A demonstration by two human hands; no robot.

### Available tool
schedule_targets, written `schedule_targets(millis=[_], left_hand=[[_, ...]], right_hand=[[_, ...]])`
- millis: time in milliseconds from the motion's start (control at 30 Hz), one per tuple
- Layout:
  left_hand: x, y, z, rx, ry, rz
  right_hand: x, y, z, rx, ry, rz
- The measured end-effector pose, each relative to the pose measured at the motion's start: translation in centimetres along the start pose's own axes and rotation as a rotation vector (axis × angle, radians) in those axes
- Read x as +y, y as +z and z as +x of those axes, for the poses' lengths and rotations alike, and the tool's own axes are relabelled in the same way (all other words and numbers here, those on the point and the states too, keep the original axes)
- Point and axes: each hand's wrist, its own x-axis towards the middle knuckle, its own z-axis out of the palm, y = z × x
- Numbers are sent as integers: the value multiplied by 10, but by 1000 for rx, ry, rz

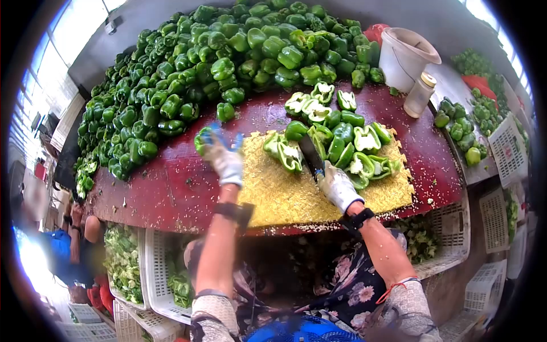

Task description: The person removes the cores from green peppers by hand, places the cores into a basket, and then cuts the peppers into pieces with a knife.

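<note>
My left hand (224, 158), in a white glove with blue fingertips, grips a whole green pepper (201, 140) at the left edge of the yellow cutting board (279, 194). My right hand (337, 185), also gloved, is closed on the handle of a dark cleaver (310, 155) whose blade points away across the board. Halved green peppers (353, 149) lie piled on the board's far right, seeds and white cores showing. A huge heap of whole green peppers (216, 62) covers the back of the dark red table (165, 188).
A white bucket (404, 57) and a small plastic bottle (420, 94) stand at the table's back right. White crates (165, 268) of cut pepper sit under the table's front edge. Another person in blue (62, 251) crouches at the lower left. More peppers and crates fill the right side.
</note>
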Motion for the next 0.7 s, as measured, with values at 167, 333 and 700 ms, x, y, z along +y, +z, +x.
schedule_targets(millis=[167,333,700], left_hand=[[-76,0,59,-324,-230,-308],[-98,-2,67,-477,-39,-439],[-78,-44,36,-671,-473,-1185]], right_hand=[[60,67,41,416,-248,-308],[-34,1,-15,-155,-290,45],[3,8,5,-24,-156,-38]])
